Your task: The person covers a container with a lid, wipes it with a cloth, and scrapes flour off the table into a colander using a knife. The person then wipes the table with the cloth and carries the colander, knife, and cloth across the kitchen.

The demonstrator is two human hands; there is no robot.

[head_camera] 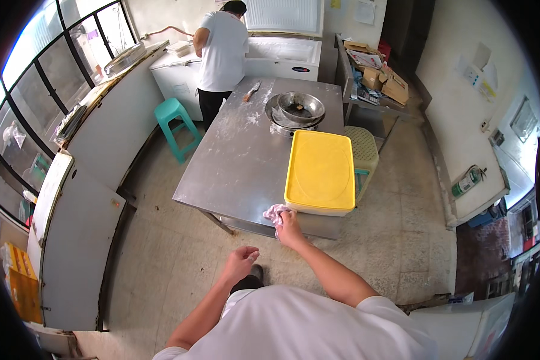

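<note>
My right hand (290,229) grips a crumpled pink-and-white cloth (274,213) at the near edge of a stainless steel table (234,166). Just beyond that hand sits a rectangular plastic container with a yellow lid (320,171), at the table's near right corner. My left hand (241,263) hangs in the air in front of my body, short of the table. Its fingers are half curled and I see nothing in them. Farther back stand stacked metal bowls (300,108), the top one holding some dark bits. A brown-handled tool (252,91) lies among white powder smears.
A person in a white shirt (222,51) bends over chest freezers (281,67) at the back. A teal stool (175,123) stands left of the table, a beige stool (362,148) right. Cardboard (380,81) piles up on a side table. White cabinets (81,243) line the left.
</note>
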